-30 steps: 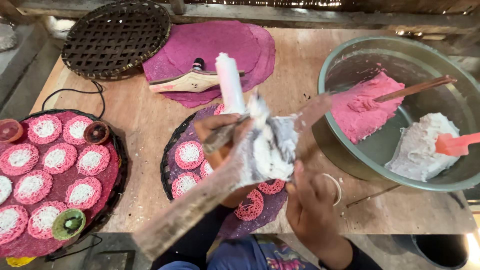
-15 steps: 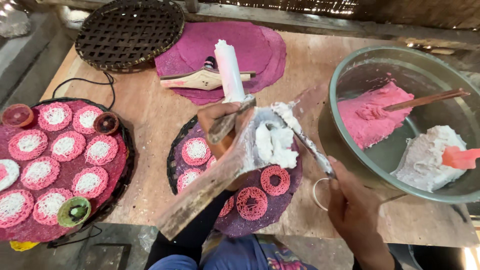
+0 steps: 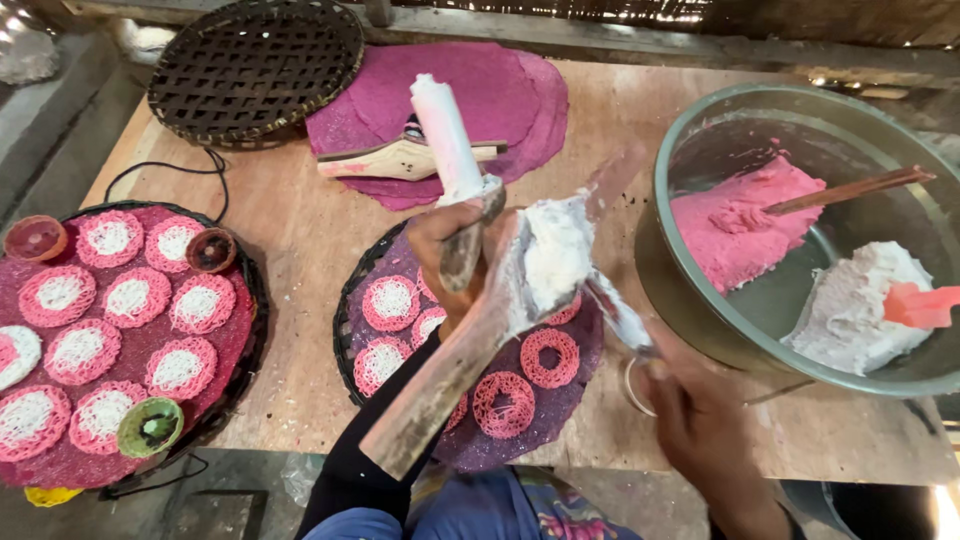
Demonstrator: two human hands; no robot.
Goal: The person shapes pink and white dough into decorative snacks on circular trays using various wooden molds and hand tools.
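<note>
My left hand (image 3: 448, 262) grips a long wooden press (image 3: 440, 390) held slantwise over the middle tray, with a white plunger (image 3: 445, 130) sticking up from it. A lump of white dough (image 3: 553, 250) sits on the press. My right hand (image 3: 700, 430), lower right, holds a thin metal blade (image 3: 612, 308) whose tip touches the white dough. Beneath them a round woven tray (image 3: 350, 340) lined with purple cloth carries pink dough rings, some with white centres (image 3: 390, 300), some open (image 3: 550, 355).
A large metal bowl (image 3: 690, 330) at right holds pink dough (image 3: 740, 230) with a wooden stick (image 3: 850, 190), and white dough (image 3: 860, 300) with a red spatula (image 3: 920, 305). Left tray (image 3: 245, 300) carries filled rings and small cups (image 3: 210, 250). Empty woven tray (image 3: 255, 65), purple cloths (image 3: 500, 90) behind.
My right hand has moved from under the press out to the lower right, drawing the blade along the white dough. The press stays in my left hand, now tilted a little more.
</note>
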